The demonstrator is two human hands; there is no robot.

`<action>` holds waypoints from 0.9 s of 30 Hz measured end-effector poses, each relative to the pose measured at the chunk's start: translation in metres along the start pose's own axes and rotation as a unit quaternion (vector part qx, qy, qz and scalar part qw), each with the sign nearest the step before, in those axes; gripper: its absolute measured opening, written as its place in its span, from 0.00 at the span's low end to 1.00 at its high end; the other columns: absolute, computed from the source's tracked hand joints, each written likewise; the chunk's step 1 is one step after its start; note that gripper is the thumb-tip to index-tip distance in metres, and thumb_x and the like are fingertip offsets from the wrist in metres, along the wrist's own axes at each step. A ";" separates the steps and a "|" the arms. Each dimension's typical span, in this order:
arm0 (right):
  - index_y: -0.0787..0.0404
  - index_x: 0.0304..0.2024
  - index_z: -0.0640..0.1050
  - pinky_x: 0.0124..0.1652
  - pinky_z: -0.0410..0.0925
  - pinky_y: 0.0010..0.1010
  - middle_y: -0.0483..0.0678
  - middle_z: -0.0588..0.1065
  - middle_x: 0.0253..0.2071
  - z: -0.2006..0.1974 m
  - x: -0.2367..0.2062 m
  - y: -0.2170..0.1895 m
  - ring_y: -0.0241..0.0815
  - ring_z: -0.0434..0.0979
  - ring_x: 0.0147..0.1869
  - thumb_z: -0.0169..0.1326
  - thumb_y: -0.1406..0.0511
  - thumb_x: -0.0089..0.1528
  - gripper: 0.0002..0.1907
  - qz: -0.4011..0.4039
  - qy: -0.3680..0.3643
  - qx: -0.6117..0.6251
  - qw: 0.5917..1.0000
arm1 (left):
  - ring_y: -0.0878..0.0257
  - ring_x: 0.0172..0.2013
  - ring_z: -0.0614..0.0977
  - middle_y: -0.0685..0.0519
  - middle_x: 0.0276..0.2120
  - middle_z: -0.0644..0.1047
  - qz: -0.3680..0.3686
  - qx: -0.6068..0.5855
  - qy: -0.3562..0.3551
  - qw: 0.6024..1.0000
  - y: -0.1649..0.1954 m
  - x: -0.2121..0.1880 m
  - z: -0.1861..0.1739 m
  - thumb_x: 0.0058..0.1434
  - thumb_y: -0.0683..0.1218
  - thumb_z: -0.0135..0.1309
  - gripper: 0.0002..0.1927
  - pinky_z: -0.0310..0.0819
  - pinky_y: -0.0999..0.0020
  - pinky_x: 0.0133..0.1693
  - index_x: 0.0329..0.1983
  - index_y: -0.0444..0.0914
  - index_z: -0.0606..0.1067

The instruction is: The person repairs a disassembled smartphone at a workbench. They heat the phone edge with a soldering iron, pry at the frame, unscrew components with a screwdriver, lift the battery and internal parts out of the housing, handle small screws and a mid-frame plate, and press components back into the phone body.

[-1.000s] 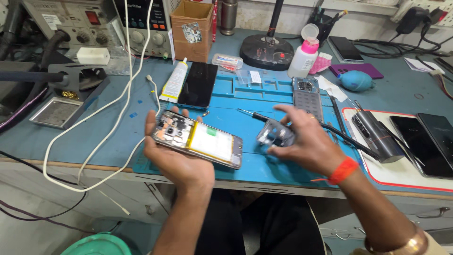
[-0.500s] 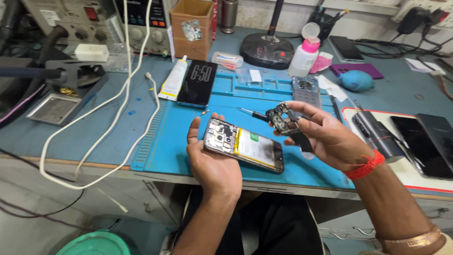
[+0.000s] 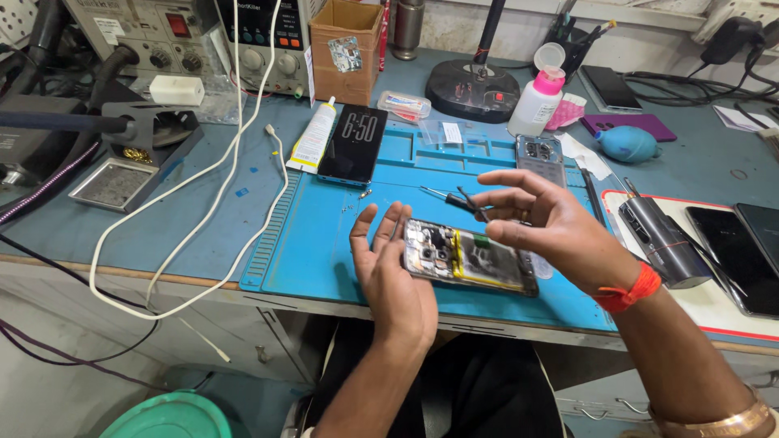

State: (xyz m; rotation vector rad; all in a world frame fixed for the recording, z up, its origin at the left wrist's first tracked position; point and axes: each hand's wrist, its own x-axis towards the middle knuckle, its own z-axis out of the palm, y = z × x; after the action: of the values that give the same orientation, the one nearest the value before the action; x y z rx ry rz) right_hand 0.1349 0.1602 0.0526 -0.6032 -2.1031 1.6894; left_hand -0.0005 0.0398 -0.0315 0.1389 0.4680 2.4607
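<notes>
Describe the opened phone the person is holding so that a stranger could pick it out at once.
Start at the blue rubber work mat in the middle of the bench. Above its front edge, the left hand props up an opened phone with its back removed, right hand hovering over it. Unlike the intact dark phones nearby, it shows bare circuit boards and a yellow-edged battery.

Blue mat (image 3: 324,243), pink-capped white bottle (image 3: 539,104), orange wristband (image 3: 629,290).

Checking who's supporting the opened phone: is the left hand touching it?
Touching. The head view shows the left hand with its fingers against the left end of the opened phone, propping it above the blue mat.
</notes>
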 end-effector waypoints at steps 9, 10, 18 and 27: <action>0.58 0.63 0.72 0.55 0.73 0.32 0.48 0.77 0.56 0.009 -0.002 0.013 0.37 0.76 0.59 0.64 0.68 0.55 0.33 -0.008 0.013 -0.062 0.998 | 0.59 0.64 0.71 0.45 0.63 0.70 -0.079 0.305 -0.152 0.937 0.054 0.037 -0.008 0.61 0.36 0.47 0.24 0.67 0.64 0.61 0.62 0.38 0.67; 0.58 0.63 0.72 0.55 0.73 0.32 0.48 0.77 0.56 0.009 -0.001 0.014 0.37 0.76 0.59 0.64 0.68 0.55 0.33 -0.012 0.015 -0.066 0.998 | 0.58 0.59 0.74 0.46 0.58 0.74 -0.019 0.391 -0.171 0.904 0.061 0.045 -0.007 0.61 0.38 0.49 0.21 0.69 0.62 0.58 0.59 0.38 0.70; 0.58 0.63 0.71 0.54 0.72 0.33 0.49 0.76 0.57 -0.001 -0.007 0.021 0.38 0.76 0.59 0.64 0.67 0.55 0.33 -0.025 0.035 -0.058 0.997 | 0.51 0.44 0.78 0.49 0.37 0.79 0.298 0.841 -0.171 0.418 0.087 0.096 -0.011 0.55 0.50 0.65 0.11 0.62 0.51 0.47 0.38 0.41 0.85; 0.58 0.62 0.73 0.53 0.72 0.32 0.48 0.76 0.57 -0.006 -0.007 0.020 0.37 0.75 0.58 0.65 0.64 0.55 0.32 -0.036 0.047 -0.093 0.994 | 0.52 0.44 0.78 0.49 0.35 0.79 0.280 0.874 -0.173 0.357 0.078 0.111 -0.014 0.55 0.48 0.65 0.05 0.63 0.53 0.49 0.30 0.43 0.86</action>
State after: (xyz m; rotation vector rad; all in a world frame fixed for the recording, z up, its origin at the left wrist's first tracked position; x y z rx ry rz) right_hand 0.1458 0.1654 0.0344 -0.6405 -2.2020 1.4082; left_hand -0.1361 0.0440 -0.0173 1.7665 2.8508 0.9015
